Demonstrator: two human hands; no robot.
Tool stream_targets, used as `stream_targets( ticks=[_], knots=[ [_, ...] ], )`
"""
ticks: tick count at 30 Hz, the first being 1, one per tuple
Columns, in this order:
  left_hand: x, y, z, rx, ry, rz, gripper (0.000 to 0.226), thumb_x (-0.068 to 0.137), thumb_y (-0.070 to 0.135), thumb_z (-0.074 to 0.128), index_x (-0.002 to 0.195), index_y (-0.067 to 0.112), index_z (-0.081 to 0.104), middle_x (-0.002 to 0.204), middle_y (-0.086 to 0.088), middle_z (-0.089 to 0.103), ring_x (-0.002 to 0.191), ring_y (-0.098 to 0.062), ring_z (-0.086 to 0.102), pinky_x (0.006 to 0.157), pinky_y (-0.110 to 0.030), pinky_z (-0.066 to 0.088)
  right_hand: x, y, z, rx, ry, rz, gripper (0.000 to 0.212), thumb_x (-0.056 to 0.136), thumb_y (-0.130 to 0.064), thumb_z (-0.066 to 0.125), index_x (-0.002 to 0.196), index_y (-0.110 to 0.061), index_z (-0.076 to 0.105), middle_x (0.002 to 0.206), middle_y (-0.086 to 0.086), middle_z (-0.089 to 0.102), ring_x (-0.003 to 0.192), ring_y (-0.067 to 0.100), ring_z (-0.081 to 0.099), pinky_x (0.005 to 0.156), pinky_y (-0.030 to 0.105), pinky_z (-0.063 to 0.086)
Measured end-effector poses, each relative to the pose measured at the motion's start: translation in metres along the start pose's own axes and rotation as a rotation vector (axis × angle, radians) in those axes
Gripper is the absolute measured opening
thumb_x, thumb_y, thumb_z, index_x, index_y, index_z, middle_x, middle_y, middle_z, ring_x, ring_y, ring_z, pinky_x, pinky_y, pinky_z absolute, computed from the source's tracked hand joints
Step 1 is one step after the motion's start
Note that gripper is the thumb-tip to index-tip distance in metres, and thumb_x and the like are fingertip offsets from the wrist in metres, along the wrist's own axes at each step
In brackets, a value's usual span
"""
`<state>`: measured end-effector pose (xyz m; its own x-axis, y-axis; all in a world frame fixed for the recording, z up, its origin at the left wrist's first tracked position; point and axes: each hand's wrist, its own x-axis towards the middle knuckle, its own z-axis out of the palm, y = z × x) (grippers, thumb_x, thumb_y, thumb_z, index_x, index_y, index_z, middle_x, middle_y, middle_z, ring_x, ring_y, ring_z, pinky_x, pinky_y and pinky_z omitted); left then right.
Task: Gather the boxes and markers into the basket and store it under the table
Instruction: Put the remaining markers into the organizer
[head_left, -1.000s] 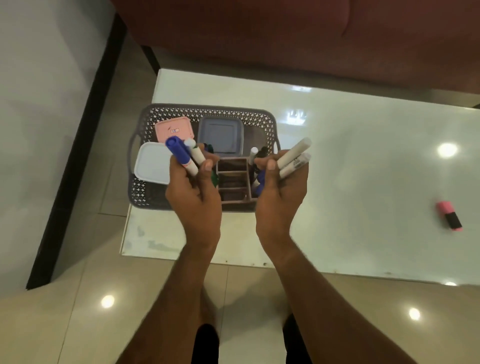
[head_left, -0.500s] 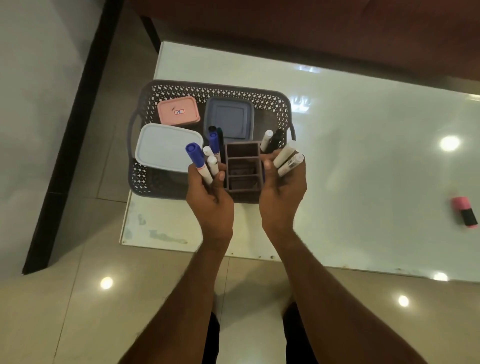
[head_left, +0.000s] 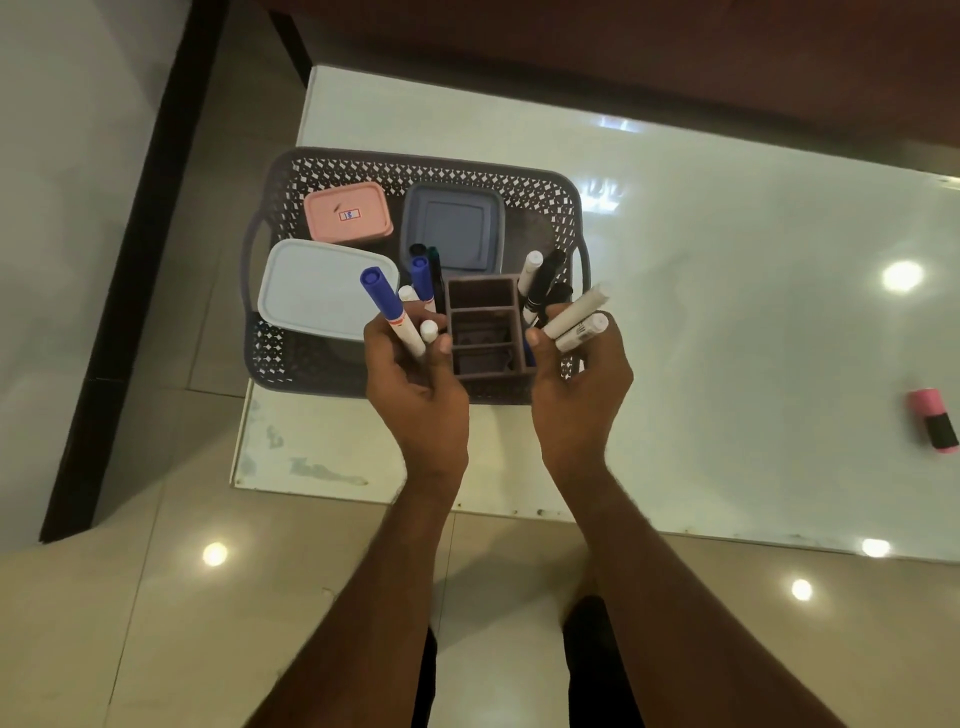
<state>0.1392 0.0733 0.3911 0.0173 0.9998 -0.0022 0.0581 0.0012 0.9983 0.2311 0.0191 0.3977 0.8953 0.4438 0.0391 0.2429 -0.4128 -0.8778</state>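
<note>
Right now both hands hover over the near edge of the grey perforated basket (head_left: 415, 171), which sits on the left end of the white table (head_left: 727, 312). Three lidded boxes lie inside it: a pink box (head_left: 347, 212), a blue-grey box (head_left: 453, 226) and a white box (head_left: 317, 288). A brown divided organiser (head_left: 485, 327) stands in the basket's near part, showing three compartments. The left hand (head_left: 415, 384) grips a blue-capped marker (head_left: 390, 310) plus two white-tipped ones, fingers curled round them. The right hand (head_left: 579, 384) holds two white markers (head_left: 576, 319). More markers stand beside the organiser on both sides; their number is hard to tell. One pink highlighter (head_left: 933, 426) lies well apart on the table's right.
</note>
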Motion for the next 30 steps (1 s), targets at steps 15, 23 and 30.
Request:
stream_targets(
  ticks=[15, 23, 30],
  knots=[
    [-0.008, -0.009, -0.001, 0.185, 0.106, 0.24, 0.03, 0.092, 0.0, 0.07, 0.121, 0.005, 0.065, 0.114, -0.013, 0.068, 0.112, -0.012, 0.065, 0.101, -0.02, 0.049, 0.001, -0.002, -0.007, -0.156, -0.032, -0.053, 0.03, 0.084, -0.019, 0.083, 0.108, -0.007, 0.069, 0.1, 0.004, 0.073, 0.087, 0.011, 0.064, 0.085, 0.011, 0.052],
    [-0.007, -0.014, 0.0, 0.327, 0.179, 0.212, 0.032, 0.084, 0.005, 0.082, 0.114, -0.004, 0.074, 0.099, -0.01, 0.071, 0.093, 0.005, 0.062, 0.088, -0.006, 0.047, 0.0, 0.0, -0.011, -0.093, 0.012, -0.104, 0.03, 0.09, -0.023, 0.076, 0.113, -0.007, 0.066, 0.101, -0.007, 0.068, 0.091, 0.005, 0.064, 0.084, 0.002, 0.048],
    [-0.001, -0.01, 0.001, 0.336, 0.182, 0.121, 0.032, 0.084, 0.01, 0.08, 0.115, 0.005, 0.071, 0.106, -0.005, 0.073, 0.1, -0.023, 0.07, 0.093, -0.013, 0.049, 0.0, 0.004, -0.011, -0.066, 0.065, -0.215, 0.027, 0.09, -0.022, 0.074, 0.104, 0.001, 0.069, 0.096, 0.009, 0.073, 0.087, 0.014, 0.067, 0.083, 0.019, 0.057]
  ],
)
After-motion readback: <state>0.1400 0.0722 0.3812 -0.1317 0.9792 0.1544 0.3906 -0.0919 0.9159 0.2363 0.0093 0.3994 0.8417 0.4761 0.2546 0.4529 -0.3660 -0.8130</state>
